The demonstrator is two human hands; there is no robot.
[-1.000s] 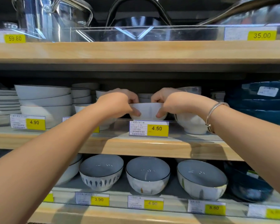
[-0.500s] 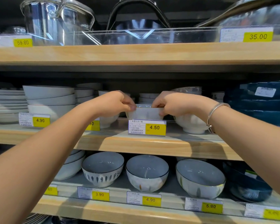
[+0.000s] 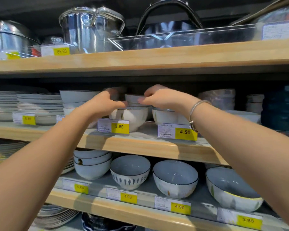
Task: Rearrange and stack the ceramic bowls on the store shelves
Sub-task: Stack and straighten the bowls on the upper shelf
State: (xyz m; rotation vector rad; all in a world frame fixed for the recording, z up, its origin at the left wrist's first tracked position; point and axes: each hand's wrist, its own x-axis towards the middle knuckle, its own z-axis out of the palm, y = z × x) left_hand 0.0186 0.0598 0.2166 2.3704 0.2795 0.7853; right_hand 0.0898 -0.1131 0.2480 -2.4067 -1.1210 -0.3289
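On the middle shelf point(image 3: 140, 145) a small grey bowl point(image 3: 134, 98) sits on top of a stack at the back. My left hand point(image 3: 105, 104) and my right hand point(image 3: 160, 99) grip its rim from either side with curled fingers; motion blur hides the exact contact. In front of it and lower, a white bowl point(image 3: 133, 118) stands behind the 3.90 tag. A second white bowl point(image 3: 165, 116) stands behind the 4.50 tag, under my right wrist.
Stacked plates point(image 3: 38, 104) and large pale bowls point(image 3: 77, 97) fill the shelf's left, dark blue bowls point(image 3: 280, 110) its right. The shelf above point(image 3: 140, 55) holds steel pots close over my hands. Below stand several open bowls point(image 3: 175, 178) and a bowl stack point(image 3: 92, 162).
Both hands left the white bowl at the 4.50 tag and moved up and left to the grey bowl farther back. The view swung left.
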